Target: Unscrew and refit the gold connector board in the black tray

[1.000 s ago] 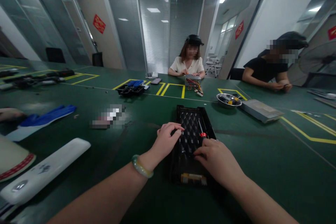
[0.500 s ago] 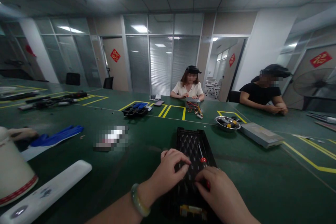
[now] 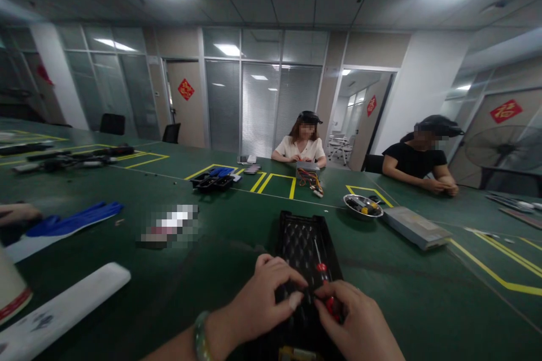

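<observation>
A long black tray (image 3: 330, 237) with a diamond-patterned floor lies in front of me, its near end low in view. Over its middle, my left hand (image 3: 271, 290) curls its fingers, index and thumb tips close together. My right hand (image 3: 355, 316) faces it from the right, thumb and forefinger pinched. The fingertips almost meet; whatever small thing is between them is too dark to make out. A screwdriver (image 3: 322, 268) with a red handle lies in the tray, its handle partly behind my right fingers. At the tray's near end sits a yellowish part (image 3: 296, 354), cut off by the frame.
A metal bowl (image 3: 347, 203) of small parts and a flat grey box (image 3: 417, 228) stand to the right. Leftward lie blue gloves (image 3: 76, 217), a white elongated object (image 3: 80, 307) and a blurred-out item (image 3: 169, 225). Two people sit opposite; another person's hand shows far left.
My view has shifted slightly, so the table's things sit a little further left. My two hands have drawn closer together at the fingertips above the tray.
</observation>
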### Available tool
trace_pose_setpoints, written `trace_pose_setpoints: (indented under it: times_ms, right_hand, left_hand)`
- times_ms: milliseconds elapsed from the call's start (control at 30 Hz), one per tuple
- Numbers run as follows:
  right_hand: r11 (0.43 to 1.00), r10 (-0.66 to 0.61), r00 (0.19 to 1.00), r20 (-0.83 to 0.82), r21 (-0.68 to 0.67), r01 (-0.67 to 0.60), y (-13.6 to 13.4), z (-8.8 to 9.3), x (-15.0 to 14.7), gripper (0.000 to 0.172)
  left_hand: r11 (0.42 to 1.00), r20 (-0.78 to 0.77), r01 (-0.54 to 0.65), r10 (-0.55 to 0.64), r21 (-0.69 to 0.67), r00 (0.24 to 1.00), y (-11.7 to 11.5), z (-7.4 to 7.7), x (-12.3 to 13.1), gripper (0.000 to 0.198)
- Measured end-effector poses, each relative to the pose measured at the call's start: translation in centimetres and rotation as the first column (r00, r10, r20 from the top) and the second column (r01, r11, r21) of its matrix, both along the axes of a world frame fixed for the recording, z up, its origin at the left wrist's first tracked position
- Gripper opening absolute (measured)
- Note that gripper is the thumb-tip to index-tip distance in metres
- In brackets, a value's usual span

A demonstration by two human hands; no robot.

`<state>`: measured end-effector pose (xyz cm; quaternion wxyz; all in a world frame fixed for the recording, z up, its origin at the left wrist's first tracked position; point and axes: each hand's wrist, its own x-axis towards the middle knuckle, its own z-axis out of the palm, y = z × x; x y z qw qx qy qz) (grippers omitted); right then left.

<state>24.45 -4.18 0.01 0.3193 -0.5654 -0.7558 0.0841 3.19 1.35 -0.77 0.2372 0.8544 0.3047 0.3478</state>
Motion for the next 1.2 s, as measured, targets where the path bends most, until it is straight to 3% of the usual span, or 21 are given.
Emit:
trace_pose_setpoints:
  times_ms: [333,467,833,1100,1200]
  right_hand:
    - [0.994,0.107,0.949,-0.296,0.041,-0.099,-0.5,0.0,-0.5,0.012]
    - [0.985,0.164,0.928,-0.334,0.101,-0.138,-1.0,0.5,-1.1,0.01]
    - [0.917,0.309,0.942,-0.133,0.304,-0.258,-1.2,1.1,-0.7,0.018]
    - [0.873,0.298,0.953,0.059,0.387,-0.297,-0.8,0.9,0.0,0.016]
    - [0.895,0.253,0.965,0.074,0.361,-0.263,-0.5,0.5,0.2,0.02]
  left_hand:
    - [0.995,-0.045,0.083,-0.08,0.051,0.996,-0.3,0.5,0.1,0.012]
    - [0.994,-0.037,0.103,-0.101,0.039,0.994,-0.6,0.7,0.0,0.016]
    - [0.984,0.092,0.17,-0.165,-0.06,0.982,-0.2,0.2,-0.2,0.016]
    - [0.98,0.103,0.173,-0.163,-0.096,0.981,0.3,-0.2,0.0,0.014]
    - [0.979,0.135,0.17,-0.154,-0.112,0.979,0.7,-0.1,-0.1,0.016]
